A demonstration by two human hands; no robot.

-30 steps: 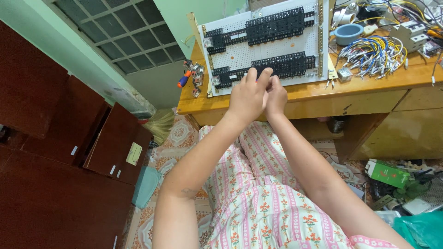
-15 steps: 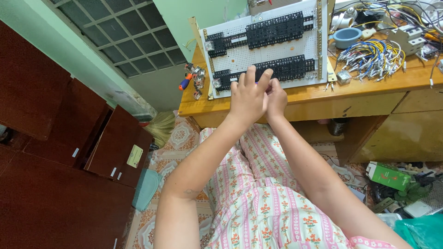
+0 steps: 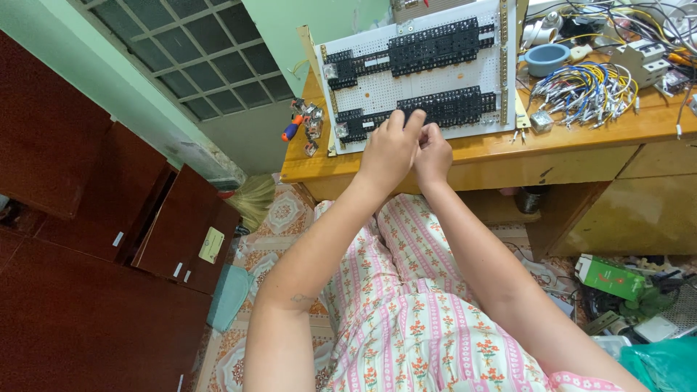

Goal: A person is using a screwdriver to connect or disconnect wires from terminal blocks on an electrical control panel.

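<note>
Since the earlier frame both hands have come down a little and closed in on the lower row of black relay sockets (image 3: 435, 109) on the white perforated panel (image 3: 417, 76). Before, the fingers were spread in front of the panel; now they are bent and pressed together at one point of that row, so it seems the work has passed from reaching to handling one socket.

The left hand (image 3: 388, 149) lays its fingers over the row, and the right hand (image 3: 433, 151) touches it just beside; whether they pinch a part I cannot tell, the fingertips hide it.

The panel stands tilted on the wooden counter (image 3: 581, 138), its face toward the person. The row's long axis runs left to right, parallel to the counter edge. A bundle of coloured wires (image 3: 584, 91) lies to the right.
</note>
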